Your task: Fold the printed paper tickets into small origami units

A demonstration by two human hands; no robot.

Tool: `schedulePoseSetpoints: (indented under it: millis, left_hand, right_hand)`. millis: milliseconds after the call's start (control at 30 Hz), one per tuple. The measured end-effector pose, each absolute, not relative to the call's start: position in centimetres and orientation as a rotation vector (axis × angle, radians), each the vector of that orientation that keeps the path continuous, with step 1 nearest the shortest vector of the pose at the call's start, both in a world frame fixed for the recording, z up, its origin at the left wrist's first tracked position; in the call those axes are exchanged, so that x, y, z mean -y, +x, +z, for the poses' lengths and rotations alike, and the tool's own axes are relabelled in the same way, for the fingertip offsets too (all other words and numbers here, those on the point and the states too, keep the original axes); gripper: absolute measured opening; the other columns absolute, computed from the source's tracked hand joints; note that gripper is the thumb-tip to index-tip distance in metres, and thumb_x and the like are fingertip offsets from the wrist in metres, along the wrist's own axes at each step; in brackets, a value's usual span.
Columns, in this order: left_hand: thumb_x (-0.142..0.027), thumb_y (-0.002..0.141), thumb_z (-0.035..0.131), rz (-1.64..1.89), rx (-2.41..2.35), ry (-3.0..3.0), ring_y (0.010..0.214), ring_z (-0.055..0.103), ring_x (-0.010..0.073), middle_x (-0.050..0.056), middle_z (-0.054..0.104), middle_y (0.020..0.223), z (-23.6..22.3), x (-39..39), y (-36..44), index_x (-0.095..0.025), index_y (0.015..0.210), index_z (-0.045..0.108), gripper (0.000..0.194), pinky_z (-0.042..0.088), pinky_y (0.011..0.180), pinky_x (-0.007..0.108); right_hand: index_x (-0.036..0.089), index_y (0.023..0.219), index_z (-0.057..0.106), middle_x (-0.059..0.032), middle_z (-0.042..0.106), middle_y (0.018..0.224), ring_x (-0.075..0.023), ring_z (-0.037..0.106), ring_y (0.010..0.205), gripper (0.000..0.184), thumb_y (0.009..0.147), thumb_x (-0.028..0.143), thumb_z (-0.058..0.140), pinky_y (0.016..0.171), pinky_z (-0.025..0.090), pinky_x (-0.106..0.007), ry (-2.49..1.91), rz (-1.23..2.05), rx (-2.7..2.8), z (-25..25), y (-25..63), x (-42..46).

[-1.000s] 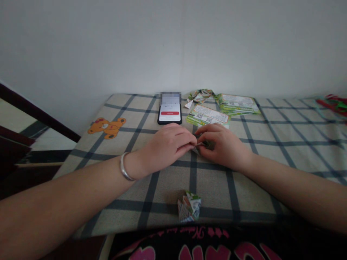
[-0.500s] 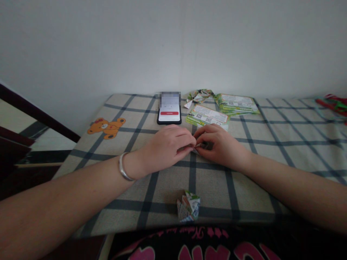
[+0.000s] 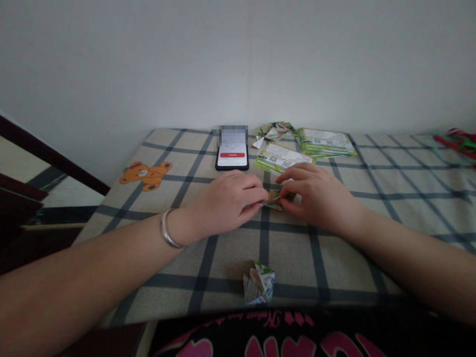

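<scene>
Between my two hands, low over the checked cloth, is a small piece of folded paper with green and orange print. My left hand, a silver bangle at its wrist, pinches the paper's left end; the fingers cover most of that end. On the other side my right hand grips the right end between thumb and index finger. A folded paper piece of similar print rests near the table's front edge. Just beyond my hands lies a printed leaflet, partly covered by my right fingers.
A phone with a lit screen lies at the back, beside folded paper shapes and a stack of leaflets. An orange bear picture is at the left. Red and green items sit far right. A wall stands behind.
My right hand has moved slightly right, away from my left hand, so more of the folded paper shows between them. My left hand has barely moved.
</scene>
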State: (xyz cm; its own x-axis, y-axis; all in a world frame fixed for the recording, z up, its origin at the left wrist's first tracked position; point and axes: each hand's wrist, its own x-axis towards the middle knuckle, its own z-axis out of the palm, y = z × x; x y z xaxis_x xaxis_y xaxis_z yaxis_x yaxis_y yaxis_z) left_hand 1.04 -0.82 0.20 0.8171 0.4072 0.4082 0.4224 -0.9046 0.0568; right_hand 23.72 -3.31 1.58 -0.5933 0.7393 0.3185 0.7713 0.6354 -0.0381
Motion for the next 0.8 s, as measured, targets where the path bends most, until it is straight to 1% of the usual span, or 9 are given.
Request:
schedulePoseSetpoints:
  millis: [133, 233, 300, 400, 500, 667, 800]
  left_hand:
    - [-0.022, 0.093, 0.051, -0.67, 0.682, -2.959, 0.091, 0.057, 0.0188, 0.005, 0.064, 0.098, 0.2, 0.8, 1.0, -0.018, 0.094, 0.064, 0.014, 0.046, 0.083, 0.034]
    - [-0.022, 0.092, 0.051, -0.681, 0.687, -2.967, 0.091, 0.057, 0.0186, 0.004, 0.064, 0.097, 0.2, 0.8, 1.0, -0.018, 0.093, 0.063, 0.013, 0.045, 0.083, 0.034]
    - [-0.022, 0.092, 0.051, -0.673, 0.69, -2.968, 0.089, 0.057, 0.0184, 0.004, 0.063, 0.096, 0.2, 0.8, 1.0, -0.018, 0.093, 0.063, 0.013, 0.045, 0.08, 0.033]
    - [-0.022, 0.092, 0.05, -0.673, 0.687, -2.963, 0.087, 0.057, 0.0183, 0.004, 0.063, 0.094, 0.2, 0.7, 0.9, -0.018, 0.092, 0.064, 0.014, 0.045, 0.077, 0.033]
    - [-0.023, 0.093, 0.05, -0.66, 0.703, -2.971, 0.087, 0.057, 0.0183, 0.004, 0.063, 0.094, 0.2, 0.7, 0.9, -0.018, 0.092, 0.064, 0.015, 0.044, 0.078, 0.033]
    - [-0.022, 0.092, 0.049, -0.675, 0.772, -3.026, 0.085, 0.057, 0.0167, 0.004, 0.062, 0.092, 0.4, 0.7, 1.0, -0.017, 0.091, 0.063, 0.015, 0.044, 0.075, 0.03]
    - [-0.018, 0.088, 0.051, -0.691, 0.862, -3.07, 0.085, 0.057, 0.0167, 0.004, 0.061, 0.09, 0.5, 0.4, 1.0, -0.016, 0.088, 0.061, 0.01, 0.044, 0.075, 0.03]
  right_hand:
    - [0.021, 0.075, 0.072, -0.0043, 0.073, 0.101, -0.0254, 0.063, 0.099, 0.011, 0.082, 0.022, 0.062, 0.091, 0.049, -0.043, -1.125, -0.091, 2.569, 1.7, 24.0, 2.9]
    - [0.023, 0.073, 0.072, -0.0032, 0.073, 0.106, -0.0253, 0.062, 0.103, 0.014, 0.083, 0.027, 0.063, 0.094, 0.048, -0.044, -1.093, -0.046, 2.562, 1.7, 24.9, 2.3]
    - [0.023, 0.072, 0.073, -0.0024, 0.073, 0.108, -0.024, 0.062, 0.104, 0.015, 0.084, 0.029, 0.065, 0.094, 0.047, -0.044, -1.092, 0.038, 2.53, 1.6, 25.7, 1.7]
    - [0.025, 0.075, 0.074, -0.0021, 0.073, 0.108, -0.0226, 0.062, 0.105, 0.016, 0.086, 0.031, 0.064, 0.096, 0.046, -0.045, -1.032, 0.201, 2.522, 1.5, 26.6, 1.1]
    - [0.024, 0.076, 0.074, -0.0034, 0.073, 0.108, -0.0221, 0.063, 0.104, 0.017, 0.086, 0.033, 0.064, 0.097, 0.045, -0.046, -0.982, 0.26, 2.534, 1.5, 26.9, 0.7]
    - [0.025, 0.08, 0.075, -0.0034, 0.072, 0.11, -0.0222, 0.061, 0.108, 0.011, 0.083, 0.034, 0.069, 0.1, 0.043, -0.046, -0.93, 0.289, 2.562, 1.4, 27.1, 0.6]
    - [0.025, 0.082, 0.074, -0.0031, 0.072, 0.108, -0.0222, 0.061, 0.106, 0.007, 0.08, 0.032, 0.072, 0.099, 0.044, -0.045, -0.951, 0.315, 2.546, 1.1, 26.8, 0.7]
